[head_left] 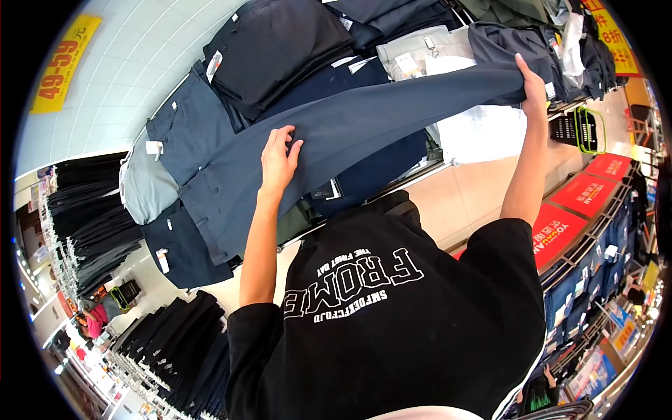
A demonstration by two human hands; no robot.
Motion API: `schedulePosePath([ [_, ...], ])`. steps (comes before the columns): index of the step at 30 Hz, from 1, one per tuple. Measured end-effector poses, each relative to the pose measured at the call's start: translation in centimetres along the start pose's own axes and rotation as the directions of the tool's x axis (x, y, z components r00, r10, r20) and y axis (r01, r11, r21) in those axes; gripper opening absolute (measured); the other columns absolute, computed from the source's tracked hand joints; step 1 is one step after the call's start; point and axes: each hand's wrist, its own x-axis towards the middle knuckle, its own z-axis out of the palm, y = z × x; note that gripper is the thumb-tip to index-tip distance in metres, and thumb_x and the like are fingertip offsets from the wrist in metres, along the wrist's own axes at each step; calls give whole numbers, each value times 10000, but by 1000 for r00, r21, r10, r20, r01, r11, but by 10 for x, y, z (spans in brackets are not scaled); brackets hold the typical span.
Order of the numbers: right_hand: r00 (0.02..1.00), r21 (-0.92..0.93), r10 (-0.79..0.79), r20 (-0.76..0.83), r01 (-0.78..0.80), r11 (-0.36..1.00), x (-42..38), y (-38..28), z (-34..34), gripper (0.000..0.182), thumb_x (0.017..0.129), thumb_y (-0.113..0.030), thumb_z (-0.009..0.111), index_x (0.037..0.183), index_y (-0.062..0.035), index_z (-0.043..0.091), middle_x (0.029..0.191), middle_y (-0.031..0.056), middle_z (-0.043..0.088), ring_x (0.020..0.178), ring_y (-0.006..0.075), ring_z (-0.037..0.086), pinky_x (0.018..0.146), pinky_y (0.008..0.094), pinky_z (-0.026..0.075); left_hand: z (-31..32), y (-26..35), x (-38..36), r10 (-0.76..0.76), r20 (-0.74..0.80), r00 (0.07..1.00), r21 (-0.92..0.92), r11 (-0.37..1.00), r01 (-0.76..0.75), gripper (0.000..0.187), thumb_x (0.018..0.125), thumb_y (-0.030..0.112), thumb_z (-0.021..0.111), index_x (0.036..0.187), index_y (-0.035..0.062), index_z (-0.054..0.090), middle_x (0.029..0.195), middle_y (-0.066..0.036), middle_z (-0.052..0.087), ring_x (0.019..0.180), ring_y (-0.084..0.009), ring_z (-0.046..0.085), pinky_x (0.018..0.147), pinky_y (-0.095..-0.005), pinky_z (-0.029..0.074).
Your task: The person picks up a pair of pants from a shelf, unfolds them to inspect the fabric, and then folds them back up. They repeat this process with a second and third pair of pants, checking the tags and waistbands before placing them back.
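A pair of dark blue-grey trousers (392, 108) stretches lengthwise across the display, waist end at the lower left and leg hems at the upper right. My right hand (535, 87) grips the hem end, thumb up along its edge. Over the upper leg part is my left hand (280, 161), fingers loosely bent and apart, touching or just above the cloth; it grasps nothing. Beneath lie folded trousers: a black pair (276, 52), a blue-grey pair (185, 122), a light grey pair (420, 50) and a white garment (483, 136).
Racks of hanging dark trousers (91, 224) stand at the left. Along the right runs a rack of jeans (588, 280) topped with red signs (584, 196). A green-handled black basket (577, 129) sits on the floor. A yellow price sign (66, 63) is at the upper left.
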Motion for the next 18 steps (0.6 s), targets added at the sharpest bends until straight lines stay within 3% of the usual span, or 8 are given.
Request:
schedulePosePath([
  [2, 999, -176, 42, -30, -46, 983, 10, 18, -3, 497, 803, -374, 763, 972, 88, 689, 920, 81, 693, 808, 151, 634, 763, 252, 477, 1, 4, 5, -137, 84, 987, 86, 988, 130, 344, 819, 154, 693, 1132, 65, 579, 960, -110, 563, 836, -271, 577, 734, -371, 474],
  [4, 985, -266, 170, -33, -173, 948, 10, 27, 2, 474, 810, -352, 757, 981, 86, 696, 935, 81, 696, 856, 152, 625, 796, 252, 468, 9, 0, 12, -77, 47, 996, 175, 982, 68, 387, 819, 180, 697, 1168, 75, 568, 1027, -114, 558, 912, -283, 564, 795, -384, 454],
  [6, 971, -393, -238, 7, 222, 893, 24, 56, -2, 381, 847, -322, 724, 822, 56, 688, 750, -31, 625, 687, 52, 506, 629, 213, 395, 17, 2, 21, -10, 19, 1000, 264, 964, 5, 429, 818, 207, 700, 1203, 84, 556, 1094, -119, 553, 987, -295, 551, 855, -398, 434],
  [10, 898, -173, -431, 92, 441, 881, 1, 14, 34, 366, 902, -298, 669, 723, 8, 580, 693, -86, 441, 669, 35, 331, 562, 222, 276, 33, 7, 40, 133, -57, 989, 346, 932, -105, 422, 821, 244, 694, 1193, 82, 575, 1209, -114, 542, 1098, -303, 520, 941, -421, 371],
  [13, 877, 4, -466, 120, 469, 883, -9, -18, 49, 313, 889, -300, 687, 803, -2, 643, 760, -50, 572, 679, 63, 468, 614, 238, 388, 38, -3, 56, 59, -15, 998, 206, 977, -54, 194, 822, 196, 682, 971, 83, 634, 993, -65, 615, 986, -275, 562, 871, -417, 405],
  [15, 908, 226, -376, 184, 333, 915, -13, -37, 56, 299, 910, -300, 665, 1010, -19, 676, 932, 9, 677, 858, 97, 616, 789, 246, 474, 34, -9, 64, 77, -45, 996, 107, 992, -72, 107, 827, 140, 663, 882, 63, 612, 918, -86, 610, 901, -302, 572, 801, -424, 429],
  [16, 909, 229, -378, 176, 335, 914, -23, -53, 66, 299, 910, -300, 665, 1010, -19, 676, 932, 9, 677, 858, 97, 616, 789, 246, 474, 31, -11, 67, 81, -50, 995, 64, 995, -78, 95, 829, 122, 656, 872, 56, 604, 908, -96, 609, 888, -311, 574, 787, -427, 434],
  [18, 951, 293, -307, 42, 282, 914, -46, -83, 81, 279, 876, -328, 688, 785, -66, 661, 701, 53, 654, 578, 175, 601, 579, 291, 487, 22, -8, 70, 191, -227, 955, 110, 979, -169, 71, 881, 67, 609, 900, 4, 583, 857, -123, 639, 814, -269, 632, 769, -359, 493],
])
